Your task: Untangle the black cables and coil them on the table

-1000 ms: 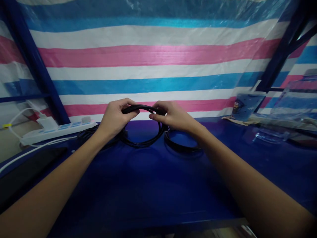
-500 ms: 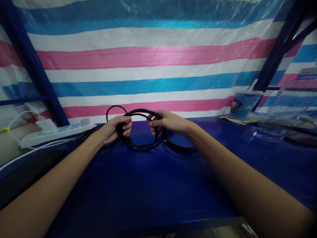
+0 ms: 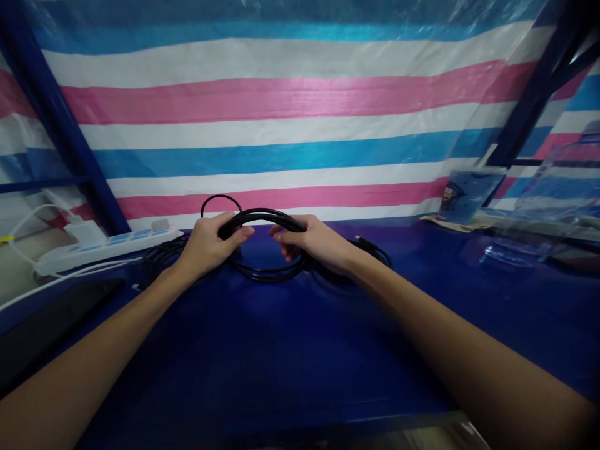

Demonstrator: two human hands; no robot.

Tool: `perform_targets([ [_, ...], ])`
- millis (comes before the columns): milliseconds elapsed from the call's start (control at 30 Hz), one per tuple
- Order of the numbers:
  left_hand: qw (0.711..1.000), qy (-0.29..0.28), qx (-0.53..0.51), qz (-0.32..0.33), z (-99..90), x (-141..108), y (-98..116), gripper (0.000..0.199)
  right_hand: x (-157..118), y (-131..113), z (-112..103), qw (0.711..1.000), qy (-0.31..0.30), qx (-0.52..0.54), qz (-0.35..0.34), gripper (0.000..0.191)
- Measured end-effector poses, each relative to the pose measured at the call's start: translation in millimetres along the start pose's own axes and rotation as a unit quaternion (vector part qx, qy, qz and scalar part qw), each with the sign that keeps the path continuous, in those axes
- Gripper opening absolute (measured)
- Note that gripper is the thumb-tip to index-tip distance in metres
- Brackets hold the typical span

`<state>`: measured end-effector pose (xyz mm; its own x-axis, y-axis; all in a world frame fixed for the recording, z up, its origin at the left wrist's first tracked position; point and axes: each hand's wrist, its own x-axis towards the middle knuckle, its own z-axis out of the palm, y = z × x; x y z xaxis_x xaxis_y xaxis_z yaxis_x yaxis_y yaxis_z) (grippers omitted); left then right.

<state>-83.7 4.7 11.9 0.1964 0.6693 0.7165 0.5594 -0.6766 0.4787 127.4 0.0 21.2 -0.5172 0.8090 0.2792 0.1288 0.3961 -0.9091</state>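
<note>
Cable [image 3: 264, 215], black and wound into a coil, stands on edge between our two hands, in the middle of the scene, over the far part of the blue worktop [image 3: 281, 350]. With our left grip [image 3: 209, 242] we clasp the left side of the coil, thumb pointing right along its inner side. With our right grip [image 3: 323, 244] we grasp its right side, the thumb and curled fingers reaching left into the ring. The upper strands arch from one hand to the other, and the lower strands curve down near the worktop; we cannot tell whether they touch it. A thin loop [image 3: 221, 196] rises just beyond our left knuckles.

To the right, just past our right wrist, we see a second black coil [image 3: 375, 251] with a plug end at its far side. To the left, beside our left forearm, lies a bundle of black cords [image 3: 159, 257]. Farther left we have a white power strip [image 3: 110, 250] with a charger [image 3: 87, 233] plugged in, and nearer, a white cord [image 3: 70, 284] and a dark flat device [image 3: 56, 322]. On the far right we see a blue cup [image 3: 470, 199] with a straw, and a clear jug [image 3: 557, 187]. Behind everything hangs a striped sheet [image 3: 281, 100].
</note>
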Motion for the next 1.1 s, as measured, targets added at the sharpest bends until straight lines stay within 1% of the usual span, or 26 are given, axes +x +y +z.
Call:
perform_targets([
  [67, 0.999, 0.026, 0.012, -0.028, 1.6, -3, 0, 0.023, -8, 2, -2, 0.999, -0.037, -0.03, 0.022, 0.018],
  [133, 0.997, 0.036, -0.002, -0.067, 1.4, -3, -2, 0.024, -13, 7, -2, 0.997, -0.052, -0.04, 0.033, 0.019],
  [167, 0.996, 0.03, -0.009, -0.081, 0.5, -2, -3, 0.025, -14, 12, -2, 0.998, -0.046, -0.028, 0.034, 0.018],
  [233, 0.996, -0.01, -0.012, -0.091, -3.0, 1, -4, 0.025, -13, 21, 2, 0.999, -0.013, 0.022, 0.032, 0.017],
  [300, 0.995, -0.059, 0.003, -0.076, -7.3, 4, 1, 0.022, -10, 28, 8, 0.996, 0.038, 0.074, 0.03, 0.015],
  [333, 0.996, -0.063, 0.009, -0.064, -9.0, 6, 6, 0.021, -8, 28, 11, 0.993, 0.066, 0.093, 0.027, 0.014],
  [367, 0.997, -0.049, 0.008, -0.055, -10.1, 7, 12, 0.021, -7, 26, 14, 0.989, 0.095, 0.108, 0.019, 0.013],
  [433, 0.997, 0.016, -0.043, -0.054, -9.7, 8, 26, 0.023, -6, 15, 15, 0.98, 0.146, 0.135, -0.008, 0.015],
  [467, 0.992, 0.044, -0.096, -0.062, -8.2, 7, 32, 0.024, -7, 8, 14, 0.976, 0.164, 0.143, -0.026, 0.016],
  [500, 0.983, 0.059, -0.155, -0.071, -6.0, 6, 36, 0.026, -9, 0, 11, 0.972, 0.179, 0.146, -0.043, 0.016],
  [533, 0.973, 0.056, -0.209, -0.078, -3.3, 3, 37, 0.027, -12, -6, 8, 0.97, 0.189, 0.144, -0.052, 0.015],
  [567, 0.965, 0.038, -0.246, -0.083, -0.6, 0, 37, 0.028, -16, -12, 3, 0.97, 0.193, 0.135, -0.054, 0.014],
  [600, 0.962, 0.004, -0.259, -0.088, 2.0, -4, 34, 0.027, -20, -15, -1, 0.973, 0.191, 0.122, -0.045, 0.013],
  [667, 0.963, -0.107, -0.222, -0.109, 5.7, -13, 26, 0.026, -31, -16, -10, 0.981, 0.171, 0.092, -0.003, 0.011],
  [733, 0.951, -0.22, -0.176, -0.129, 7.0, -20, 19, 0.023, -41, -9, -15, 0.987, 0.14, 0.072, 0.042, 0.01],
  [767, 0.944, -0.254, -0.165, -0.135, 7.0, -22, 17, 0.022, -46, -5, -16, 0.988, 0.125, 0.068, 0.057, 0.009],
  [800, 0.939, -0.27, -0.161, -0.137, 6.9, -24, 16, 0.02, -50, 0, -17, 0.989, 0.109, 0.069, 0.068, 0.009],
  [867, 0.937, -0.277, -0.153, -0.15, 7.2, -24, 16, 0.021, -56, 9, -15, 0.989, 0.084, 0.082, 0.084, 0.011],
  [933, 0.937, -0.286, -0.118, -0.163, 8.4, -23, 15, 0.02, -62, 16, -12, 0.986, 0.075, 0.1, 0.106, 0.011],
  [1033, 0.937, -0.321, -0.039, -0.133, 9.4, -25, 8, 0.02, -69, 21, -7, 0.984, 0.085, 0.088, 0.127, 0.014],
  [1100, 0.946, -0.3, -0.035, -0.118, 7.5, -27, 5, 0.02, -73, 21, -5, 0.987, 0.101, 0.049, 0.116, 0.019],
])
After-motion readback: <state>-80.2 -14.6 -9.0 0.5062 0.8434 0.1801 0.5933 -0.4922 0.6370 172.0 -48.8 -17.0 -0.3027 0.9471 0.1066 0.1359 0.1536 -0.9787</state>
